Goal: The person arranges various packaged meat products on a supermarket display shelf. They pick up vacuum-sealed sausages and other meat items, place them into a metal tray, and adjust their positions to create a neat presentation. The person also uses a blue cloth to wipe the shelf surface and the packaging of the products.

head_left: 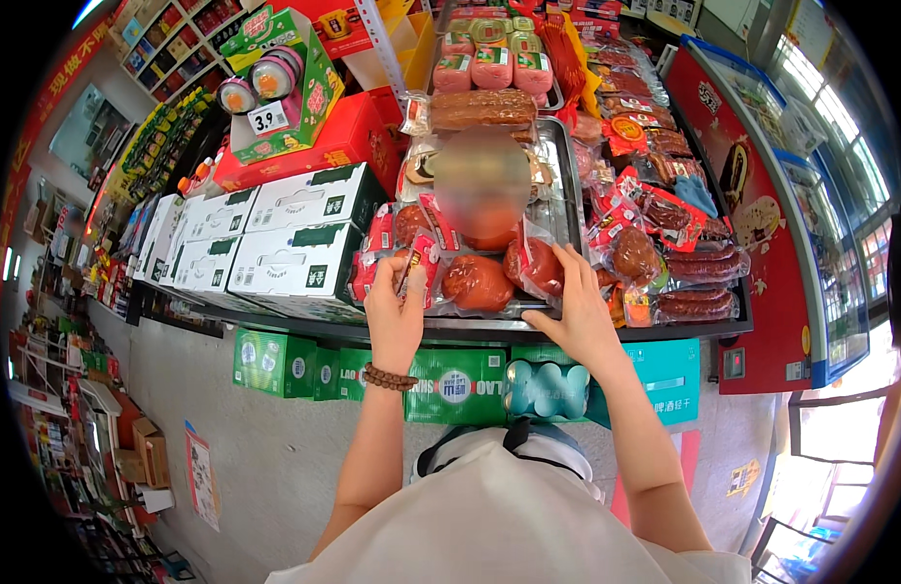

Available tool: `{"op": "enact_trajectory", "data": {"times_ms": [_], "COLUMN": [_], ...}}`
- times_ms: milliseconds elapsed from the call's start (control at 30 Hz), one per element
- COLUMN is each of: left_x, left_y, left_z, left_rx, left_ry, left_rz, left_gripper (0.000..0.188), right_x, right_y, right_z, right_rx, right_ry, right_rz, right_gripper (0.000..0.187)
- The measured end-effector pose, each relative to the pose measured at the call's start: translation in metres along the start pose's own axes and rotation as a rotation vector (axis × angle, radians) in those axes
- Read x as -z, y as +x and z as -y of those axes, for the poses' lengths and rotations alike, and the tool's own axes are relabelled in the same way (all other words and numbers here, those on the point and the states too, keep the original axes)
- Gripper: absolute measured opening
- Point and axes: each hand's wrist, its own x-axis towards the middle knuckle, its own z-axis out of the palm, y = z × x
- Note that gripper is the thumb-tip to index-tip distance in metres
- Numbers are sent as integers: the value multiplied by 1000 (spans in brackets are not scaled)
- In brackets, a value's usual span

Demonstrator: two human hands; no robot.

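Note:
My left hand (396,307), a braided bracelet at its wrist, is closed on the edge of a red plastic-wrapped meat pack (421,265) at the front of the metal tray. To its right lies a clear-wrapped reddish-brown piece of meat (477,284). My right hand (582,310) has its thumb spread from the fingers. Its fingertips are beside a vacuum-packed round piece of meat (535,267), apparently touching its wrapper, and the thumb is near the rim of the metal tray (574,195). A blurred patch hides the meat behind the front packs.
White cartons (294,268) stand left of the tray, with a red box (319,146) behind them. Sausage packs (701,304) lie to the right, beside a red chest freezer (762,234). Green drink cases (455,384) are stacked on the floor under the display's front edge.

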Motion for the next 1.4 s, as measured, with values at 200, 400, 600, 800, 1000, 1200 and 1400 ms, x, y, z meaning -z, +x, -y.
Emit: {"op": "enact_trajectory", "data": {"times_ms": [200,400,600,800,1000,1200,1400], "left_x": [-4,5,0,-5,-21,-81,-76], "left_y": [0,-6,-9,-5,3,17,4], "left_z": [-3,-23,-14,-15,-47,-40,-24], "left_rx": [6,32,78,-33,-146,37,124], "left_ry": [-121,-86,-75,50,-8,-560,-494], "left_rz": [0,-20,34,-59,-106,132,-15], "left_gripper": [22,28,27,37,48,41,14], "right_x": [-2,-15,12,35,23,27,29], "right_y": [15,25,41,47,56,76,74], "right_z": [-8,-10,-20,-53,-92,-67,-58], "right_rx": [13,5,-78,-393,-284,-175,-201], "right_ry": [35,11,401,1254,1334,1171,814], "right_rz": [10,-26,160,388,487,947,543], "right_gripper": [98,84,57,65,82,86,62]}}
